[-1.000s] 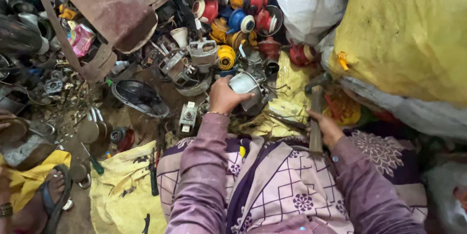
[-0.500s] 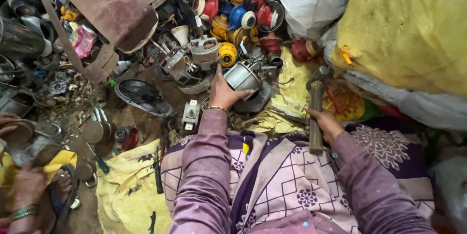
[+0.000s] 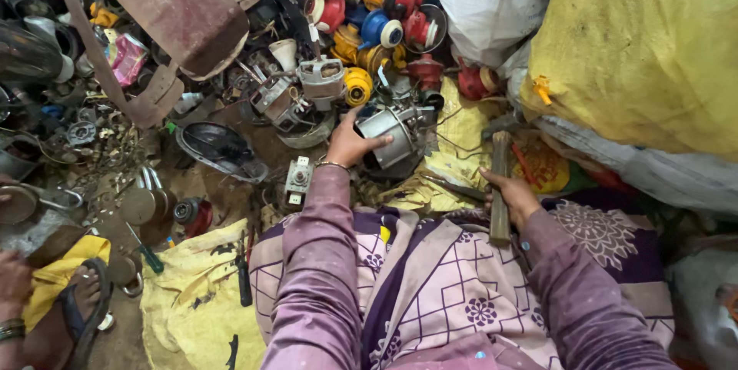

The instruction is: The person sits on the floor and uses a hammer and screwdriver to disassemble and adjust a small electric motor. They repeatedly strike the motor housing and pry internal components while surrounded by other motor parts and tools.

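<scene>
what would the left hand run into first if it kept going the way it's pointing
The left hand is already touching the grey metal motor housing, so that comes first; beyond it probably the yellow plastic part, though depth is unclear.

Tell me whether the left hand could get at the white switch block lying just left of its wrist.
Probably yes: the white switch block lies uncovered beside the wrist, nothing on top. But the left hand grips the metal motor housing and would have to release it.
</scene>
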